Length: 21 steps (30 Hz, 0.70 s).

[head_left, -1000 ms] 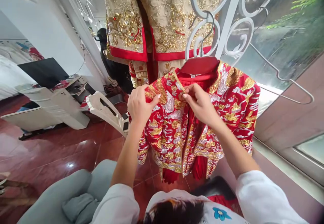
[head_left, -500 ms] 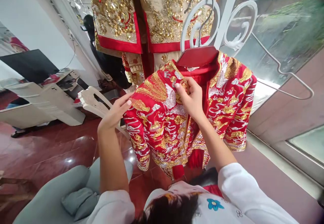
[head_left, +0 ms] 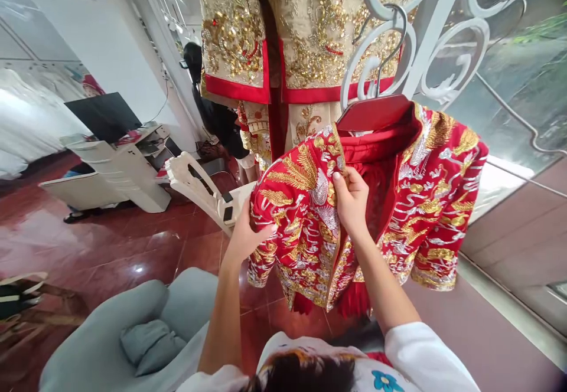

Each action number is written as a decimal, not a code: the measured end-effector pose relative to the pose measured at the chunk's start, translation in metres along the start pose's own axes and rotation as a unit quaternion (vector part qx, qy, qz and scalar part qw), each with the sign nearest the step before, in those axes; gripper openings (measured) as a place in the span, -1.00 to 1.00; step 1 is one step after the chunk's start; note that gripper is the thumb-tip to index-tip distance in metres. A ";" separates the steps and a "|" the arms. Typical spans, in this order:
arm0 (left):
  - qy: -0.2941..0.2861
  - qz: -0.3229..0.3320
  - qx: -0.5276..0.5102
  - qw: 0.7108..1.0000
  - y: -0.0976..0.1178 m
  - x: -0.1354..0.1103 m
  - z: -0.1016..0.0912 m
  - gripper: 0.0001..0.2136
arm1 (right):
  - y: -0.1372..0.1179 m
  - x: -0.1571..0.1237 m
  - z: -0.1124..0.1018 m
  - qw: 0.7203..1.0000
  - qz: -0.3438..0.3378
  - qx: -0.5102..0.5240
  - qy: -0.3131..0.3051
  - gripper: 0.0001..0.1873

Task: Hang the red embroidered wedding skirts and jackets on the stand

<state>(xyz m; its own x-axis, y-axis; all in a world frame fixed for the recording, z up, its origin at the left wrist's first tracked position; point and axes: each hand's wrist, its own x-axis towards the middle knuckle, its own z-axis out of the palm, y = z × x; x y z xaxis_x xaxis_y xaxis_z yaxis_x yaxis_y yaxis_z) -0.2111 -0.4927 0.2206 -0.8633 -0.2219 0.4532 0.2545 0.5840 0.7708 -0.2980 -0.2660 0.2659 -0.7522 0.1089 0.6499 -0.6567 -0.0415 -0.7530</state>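
A red jacket (head_left: 305, 221) with gold and silver embroidery hangs from a dark red hanger (head_left: 376, 113) hooked on a white scrolled metal frame (head_left: 371, 43). My right hand (head_left: 353, 200) pinches the jacket's front edge just below the collar, thumb in front. My left hand (head_left: 248, 235) is wrapped around the sleeve on the left side, its thumb across the front and its other fingers mostly hidden behind the cloth. The jacket front stands open, and red lining and fringe show inside.
Beige and gold sequined garments (head_left: 319, 32) with red hems hang behind the jacket. A white chair (head_left: 199, 185) stands to the left, near a grey sofa (head_left: 106, 327). A person in black (head_left: 217, 114) is further back by a white desk (head_left: 142, 173). A wire hanger (head_left: 529, 129) hangs at right.
My left hand has moved from the jacket's shoulder down to its sleeve and closed around it. My right hand has pulled the front edge, opening it wider. The whole view has shifted.
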 end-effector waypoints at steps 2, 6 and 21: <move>0.049 -0.024 0.049 0.997 0.002 -0.006 0.000 -0.48 | -0.011 -0.001 -0.007 0.995 -0.035 -0.089 0.008 -0.80; 0.138 -0.004 0.123 0.983 0.000 -0.009 0.002 -0.60 | -0.012 0.001 -0.018 0.973 -0.088 -0.211 0.028 -0.78; 0.052 0.072 0.163 0.983 0.008 -0.093 0.154 -0.37 | 0.006 -0.006 -0.001 0.984 -0.024 -0.175 0.016 -0.71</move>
<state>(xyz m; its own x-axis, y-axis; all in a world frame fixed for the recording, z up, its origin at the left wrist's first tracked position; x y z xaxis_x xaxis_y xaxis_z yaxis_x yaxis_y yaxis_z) -0.1961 -0.3467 0.1155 -0.7758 -0.1873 0.6026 0.2023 0.8308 0.5186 -0.2979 -0.2661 0.2572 -0.7147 0.1337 0.6865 -0.6282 0.3088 -0.7141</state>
